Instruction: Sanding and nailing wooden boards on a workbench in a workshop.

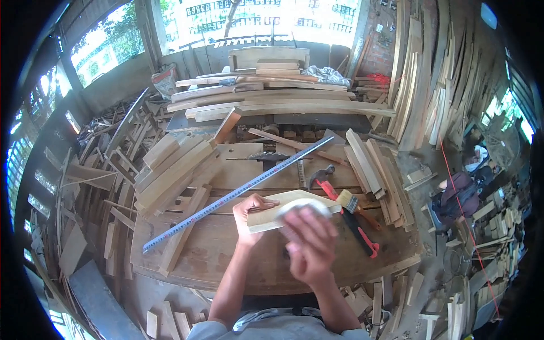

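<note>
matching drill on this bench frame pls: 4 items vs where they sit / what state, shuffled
Things:
1. left hand
2. right hand
3. long metal ruler
4. claw hammer

Places or states:
A. lies diagonally across the workbench, from lower left to upper right
B. blurred, over the near end of the curved wooden piece
C. grips the left end of the curved wooden piece
D. lies on the bench to the right of the wooden piece, red and black handle

Pairs: 1-C, 2-B, 3-A, 4-D

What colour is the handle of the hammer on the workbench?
Red and black; the hammer shows best in the head view, right of the hands.
</note>
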The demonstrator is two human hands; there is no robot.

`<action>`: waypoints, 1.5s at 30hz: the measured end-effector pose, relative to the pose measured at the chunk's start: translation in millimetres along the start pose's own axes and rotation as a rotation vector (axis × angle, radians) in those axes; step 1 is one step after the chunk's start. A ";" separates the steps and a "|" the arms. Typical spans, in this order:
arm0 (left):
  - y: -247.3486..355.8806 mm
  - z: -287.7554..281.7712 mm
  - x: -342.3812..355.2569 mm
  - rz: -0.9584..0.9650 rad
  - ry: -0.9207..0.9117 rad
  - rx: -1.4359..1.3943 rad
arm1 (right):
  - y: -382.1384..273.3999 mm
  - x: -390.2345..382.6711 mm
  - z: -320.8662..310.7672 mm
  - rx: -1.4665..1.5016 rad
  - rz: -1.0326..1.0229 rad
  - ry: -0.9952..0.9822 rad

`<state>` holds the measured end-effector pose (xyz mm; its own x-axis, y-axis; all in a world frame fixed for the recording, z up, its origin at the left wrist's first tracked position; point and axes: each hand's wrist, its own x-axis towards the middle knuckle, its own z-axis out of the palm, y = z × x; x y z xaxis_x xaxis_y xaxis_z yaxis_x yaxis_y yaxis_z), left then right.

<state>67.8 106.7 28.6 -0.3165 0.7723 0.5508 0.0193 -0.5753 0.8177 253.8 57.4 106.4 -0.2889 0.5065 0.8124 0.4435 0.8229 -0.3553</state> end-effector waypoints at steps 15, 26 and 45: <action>-1.6 7.4 -3.5 -0.014 0.001 0.025 | 1.1 15.6 -5.7 -0.188 0.156 0.119; -8.7 1.7 -8.2 -0.005 -0.010 0.138 | -10.3 9.7 3.9 -0.156 0.125 0.022; -0.2 8.2 -3.7 0.038 -0.107 0.187 | 11.6 -2.7 -4.6 -0.163 0.255 0.109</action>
<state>76.7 106.1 27.8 -0.2096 0.7809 0.5884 0.2080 -0.5524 0.8072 263.6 64.4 102.1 -0.0628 0.6531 0.7546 0.6226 0.6166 -0.4818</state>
